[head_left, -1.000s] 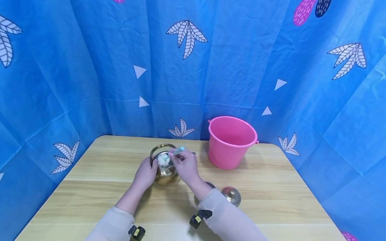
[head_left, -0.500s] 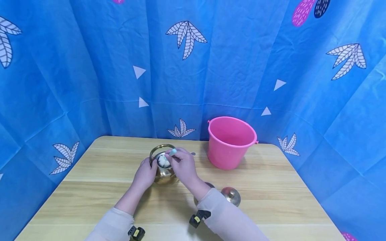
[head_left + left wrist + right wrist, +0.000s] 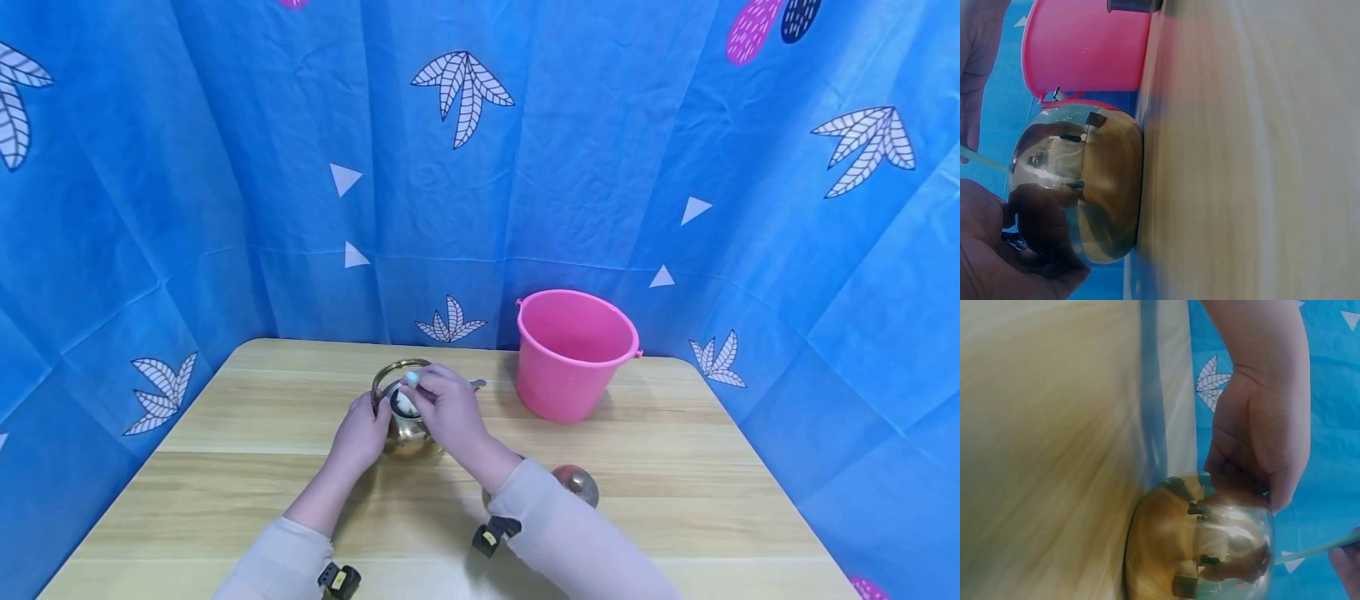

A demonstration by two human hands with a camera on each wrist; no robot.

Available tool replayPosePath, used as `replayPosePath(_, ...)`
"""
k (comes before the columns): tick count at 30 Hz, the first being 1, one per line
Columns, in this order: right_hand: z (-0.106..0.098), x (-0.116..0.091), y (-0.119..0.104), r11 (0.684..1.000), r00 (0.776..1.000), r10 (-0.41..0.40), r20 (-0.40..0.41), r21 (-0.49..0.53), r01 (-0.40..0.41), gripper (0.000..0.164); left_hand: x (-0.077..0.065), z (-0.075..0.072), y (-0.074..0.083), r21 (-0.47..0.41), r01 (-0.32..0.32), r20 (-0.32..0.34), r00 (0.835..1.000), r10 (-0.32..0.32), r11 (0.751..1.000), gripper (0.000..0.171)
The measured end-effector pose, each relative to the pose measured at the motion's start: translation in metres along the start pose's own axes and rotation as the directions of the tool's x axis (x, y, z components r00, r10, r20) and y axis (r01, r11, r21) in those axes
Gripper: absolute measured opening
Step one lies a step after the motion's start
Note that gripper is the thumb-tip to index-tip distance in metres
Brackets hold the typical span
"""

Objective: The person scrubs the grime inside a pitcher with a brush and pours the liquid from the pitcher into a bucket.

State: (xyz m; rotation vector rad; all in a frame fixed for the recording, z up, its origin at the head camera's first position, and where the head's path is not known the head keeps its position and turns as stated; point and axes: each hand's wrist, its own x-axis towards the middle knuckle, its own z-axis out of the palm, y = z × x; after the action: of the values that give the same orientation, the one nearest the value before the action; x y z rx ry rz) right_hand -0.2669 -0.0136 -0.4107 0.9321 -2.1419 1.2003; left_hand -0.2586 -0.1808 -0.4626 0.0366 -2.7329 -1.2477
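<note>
A shiny brass-coloured teapot stands on the table, its top uncovered and its hoop handle raised. My left hand grips the pot's left side at the rim, thumb at the opening; its curled fingers show in the left wrist view. Above the opening my right hand pinches the pale green handle of a cup brush. That handle runs down into the pot, where the brush's white, fluffy-looking head shows at the mouth. The spout points right, partly behind my right hand.
A pink bucket stands at the back right of the wooden table. A round metal lid with a knob lies near my right sleeve, beside another round item mostly hidden by the forearm. Blue patterned cloth hangs behind.
My right hand has shifted slightly left, and the brush handle now tilts less to the right. The white head sits lower in the pot. My left hand has kept its hold.
</note>
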Motion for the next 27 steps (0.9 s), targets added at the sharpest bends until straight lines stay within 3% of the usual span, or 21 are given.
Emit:
replayPosePath(10, -0.002, 0.006, -0.002, 0.989, 0.996, -0.048, 0.076, -0.133, 0.057, 0.014, 0.0, 0.001, -0.001, -0.006, -0.014, -0.009, 1.0, 0.014, 1.0, 0.051)
replayPosePath(27, -0.006, 0.015, -0.005, 0.971, 0.981, -0.056, 0.186, -0.22, 0.097, 0.018, 0.0, 0.001, 0.0, 0.009, -0.019, -0.005, 1.0, 0.019, 1.0, 0.045)
